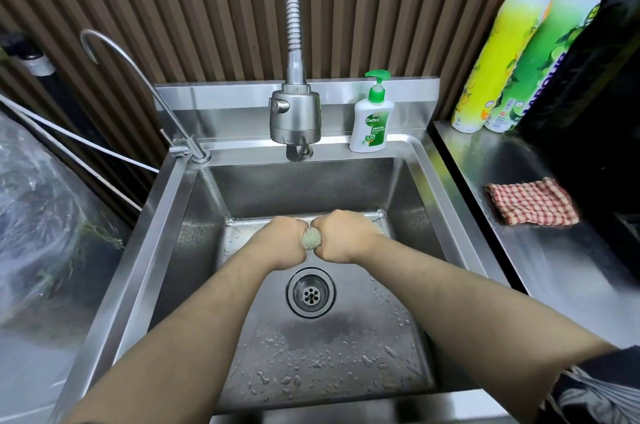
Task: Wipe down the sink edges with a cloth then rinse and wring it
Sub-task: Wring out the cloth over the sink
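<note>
While both fists, left hand (284, 239) and right hand (341, 236), clench a green cloth (312, 239) at frame centre, droplets bead the steel sink (152, 236); brown slatted wall (207, 8) fills the top.

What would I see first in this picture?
The left hand and right hand squeeze a small green cloth together over the steel sink. A big silver tap hangs at the back, and a red checked towel lies on the right counter.

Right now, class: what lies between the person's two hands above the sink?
A bunched grey-green cloth, gripped on either side by the left hand and right hand; the head view shows it.
</note>
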Tool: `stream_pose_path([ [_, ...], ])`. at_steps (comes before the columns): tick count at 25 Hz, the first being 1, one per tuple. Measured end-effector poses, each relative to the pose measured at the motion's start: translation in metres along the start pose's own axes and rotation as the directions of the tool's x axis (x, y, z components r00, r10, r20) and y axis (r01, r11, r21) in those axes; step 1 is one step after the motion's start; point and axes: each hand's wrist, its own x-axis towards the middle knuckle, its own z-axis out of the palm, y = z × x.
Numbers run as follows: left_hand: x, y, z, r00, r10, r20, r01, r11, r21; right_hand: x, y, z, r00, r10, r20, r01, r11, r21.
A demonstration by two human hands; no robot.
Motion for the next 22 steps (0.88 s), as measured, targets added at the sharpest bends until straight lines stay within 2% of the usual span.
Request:
stream_pose_path([
  [4,0.003,-0.006,0.008,0.999,-0.015,0.045,0.019,0.997,-0.081,-0.001,-0.001,0.013,1.0,0.011,0.028,-0.011,1.0,-0.006],
  [7,0.0,-0.003,0.018,0.997,-0.012,-0.079,0.004,0.994,-0.105,-0.003,0.002,0.018,0.999,0.036,0.0,-0.036,0.999,-0.02],
  [8,-0.003,-0.004,0.023,0.993,-0.019,-0.114,0.002,0.989,-0.148,-0.004,0.003,0.019,0.999,0.041,-0.007,-0.041,0.999,-0.034],
  [10,-0.008,-0.01,0.029,0.998,-0.035,-0.053,0.016,0.949,-0.313,-0.006,0.006,0.025,0.998,0.066,-0.017,-0.066,0.998,-0.011],
  [11,-0.01,-0.013,0.028,0.999,-0.035,0.031,0.046,0.894,-0.445,-0.008,0.007,0.028,0.995,0.09,-0.035,-0.09,0.996,0.01],
  [12,-0.012,-0.015,0.026,0.99,-0.034,0.139,0.112,0.791,-0.602,-0.01,0.008,0.029,0.992,0.111,-0.063,-0.109,0.993,0.034],
  [13,-0.015,-0.016,0.023,0.972,-0.026,0.235,0.196,0.646,-0.738,-0.013,0.008,0.03,0.988,0.117,-0.1,-0.111,0.992,0.064],
  [14,-0.015,-0.017,0.019,0.956,-0.024,0.293,0.262,0.52,-0.813,-0.016,0.009,0.03,0.984,0.12,-0.131,-0.106,0.988,0.111],
  [15,-0.015,-0.018,0.016,0.949,-0.021,0.315,0.291,0.449,-0.845,-0.02,0.01,0.029,0.981,0.125,-0.149,-0.099,0.98,0.173],
  [16,-0.016,-0.017,0.011,0.949,-0.002,0.316,0.285,0.434,-0.854,-0.024,0.012,0.026,0.98,0.142,-0.14,-0.102,0.96,0.259],
  [18,-0.017,-0.019,0.004,0.976,0.068,0.208,0.158,0.443,-0.882,-0.032,0.022,0.017,0.988,0.155,-0.029,-0.119,0.852,0.51],
  [20,-0.016,-0.022,-0.004,0.991,0.136,0.013,-0.048,0.437,-0.898,-0.043,0.034,0.009,0.992,0.091,0.088,-0.126,0.614,0.78],
  [22,-0.016,-0.021,-0.008,0.974,0.185,-0.128,-0.192,0.386,-0.902,-0.051,0.038,0.005,0.989,0.089,0.117,-0.144,0.427,0.893],
])
